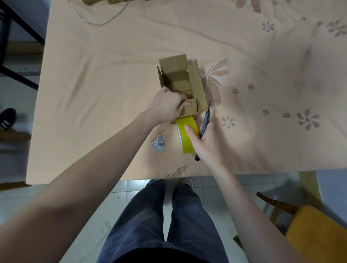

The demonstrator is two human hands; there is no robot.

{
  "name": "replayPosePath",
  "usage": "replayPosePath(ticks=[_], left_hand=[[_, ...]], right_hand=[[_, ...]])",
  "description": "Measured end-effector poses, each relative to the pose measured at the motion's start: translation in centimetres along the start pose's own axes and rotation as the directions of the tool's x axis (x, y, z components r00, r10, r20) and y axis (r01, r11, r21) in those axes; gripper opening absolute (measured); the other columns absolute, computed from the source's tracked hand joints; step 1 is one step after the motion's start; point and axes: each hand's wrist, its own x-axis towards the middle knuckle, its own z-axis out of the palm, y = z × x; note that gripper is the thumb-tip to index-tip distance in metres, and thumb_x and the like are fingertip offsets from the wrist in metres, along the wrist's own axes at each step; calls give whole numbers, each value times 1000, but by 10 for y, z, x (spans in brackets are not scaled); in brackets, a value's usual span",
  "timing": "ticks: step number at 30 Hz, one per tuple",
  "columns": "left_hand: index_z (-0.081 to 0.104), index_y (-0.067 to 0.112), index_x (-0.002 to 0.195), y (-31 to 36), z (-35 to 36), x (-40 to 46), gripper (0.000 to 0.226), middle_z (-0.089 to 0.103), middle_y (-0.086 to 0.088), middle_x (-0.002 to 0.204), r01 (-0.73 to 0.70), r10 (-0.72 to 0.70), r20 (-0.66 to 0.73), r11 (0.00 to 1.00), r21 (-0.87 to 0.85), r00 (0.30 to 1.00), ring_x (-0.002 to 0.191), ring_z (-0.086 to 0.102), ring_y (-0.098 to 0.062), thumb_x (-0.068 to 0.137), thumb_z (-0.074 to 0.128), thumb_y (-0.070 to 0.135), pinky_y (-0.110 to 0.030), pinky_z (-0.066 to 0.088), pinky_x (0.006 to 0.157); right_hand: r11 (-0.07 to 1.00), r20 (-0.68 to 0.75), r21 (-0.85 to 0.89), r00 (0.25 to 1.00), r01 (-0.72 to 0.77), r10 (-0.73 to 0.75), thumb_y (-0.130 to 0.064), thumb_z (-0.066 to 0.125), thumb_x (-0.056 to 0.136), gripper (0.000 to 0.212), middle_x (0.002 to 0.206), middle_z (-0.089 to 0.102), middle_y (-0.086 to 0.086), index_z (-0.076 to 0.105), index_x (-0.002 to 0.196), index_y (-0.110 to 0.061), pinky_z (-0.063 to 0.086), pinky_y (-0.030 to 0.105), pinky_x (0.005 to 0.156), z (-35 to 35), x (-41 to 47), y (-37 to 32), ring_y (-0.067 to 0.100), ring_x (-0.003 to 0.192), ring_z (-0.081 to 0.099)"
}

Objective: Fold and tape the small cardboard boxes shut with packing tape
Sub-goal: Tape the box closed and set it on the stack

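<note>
A small brown cardboard box (189,82) lies on the table with its flaps standing open. My left hand (167,105) grips the box's near end, thumb pressed on the near flap. Just below the box stands a yellow roll of packing tape (185,135), on edge. My right hand (204,142) holds that roll with a finger laid along its top. The same hand also holds a dark utility knife (205,120), its blade pointing up beside the box's right wall.
A peach tablecloth with flower prints (112,84) covers the table. Torn barcode labels (158,144) lie left of the tape. A white cord (93,20) and more cardboard (105,1) sit at the far edge. An orange chair (315,234) stands at lower right.
</note>
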Motion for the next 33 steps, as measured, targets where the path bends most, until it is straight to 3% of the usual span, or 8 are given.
replayPosePath(ticks=[5,10,17,19,23,27,30,33], left_hand=[[42,15,87,1,1,5,27,65,-8,93,43,-50,119,997,64,992,82,54,-28,103,26,30,-33,23,85],[33,12,87,-7,2,4,32,48,-2,84,-6,-17,249,996,91,968,76,42,-21,100,34,41,-35,21,83],[44,19,87,-4,4,2,23,66,-2,97,-57,50,119,997,51,992,89,55,-27,92,54,38,-26,14,74],[47,18,91,-6,4,1,25,65,-4,101,-74,67,109,996,57,992,91,55,-27,94,50,42,-28,17,77],[51,18,96,-11,0,-5,32,63,-5,102,-56,53,108,998,22,993,93,55,-26,101,30,42,-32,21,82],[49,21,83,-10,-1,-7,27,67,-10,91,-30,30,48,1000,10,998,87,54,-35,102,35,35,-31,25,79],[60,15,99,-7,1,-7,34,68,-11,93,9,-13,51,997,71,999,89,55,-35,102,33,36,-32,27,85],[52,10,108,-5,1,-9,29,67,-11,91,-15,7,79,995,97,997,84,56,-32,102,31,30,-34,25,88]], right_hand=[[995,-47,-42,994,95,-97,-41,71,79,42,60,40,-8,32,72,-25,32,20,49,-1,-5,6,9,54,46],[995,-34,-55,996,85,-87,-49,67,79,45,72,54,8,44,85,-11,52,46,65,-5,1,8,26,68,58],[989,-51,-88,991,116,-121,-48,68,80,45,71,52,9,41,83,-12,50,45,64,-6,2,8,28,67,56],[991,-49,-59,991,120,-123,-45,68,82,44,67,46,3,39,82,-13,47,41,60,-6,1,7,25,64,54],[990,-33,-74,992,118,-121,-47,67,81,46,72,48,12,40,84,-10,49,51,65,-6,3,5,33,68,55],[994,-26,-48,994,103,-104,-46,69,80,47,74,50,16,39,84,-10,49,47,63,-5,4,3,33,68,55],[995,-10,0,995,98,-98,-42,70,81,46,70,43,9,37,83,-10,44,41,58,-5,3,3,28,64,50],[996,-23,-17,996,90,-90,-44,68,82,45,69,44,8,38,83,-10,48,47,61,-5,4,3,32,65,53]])
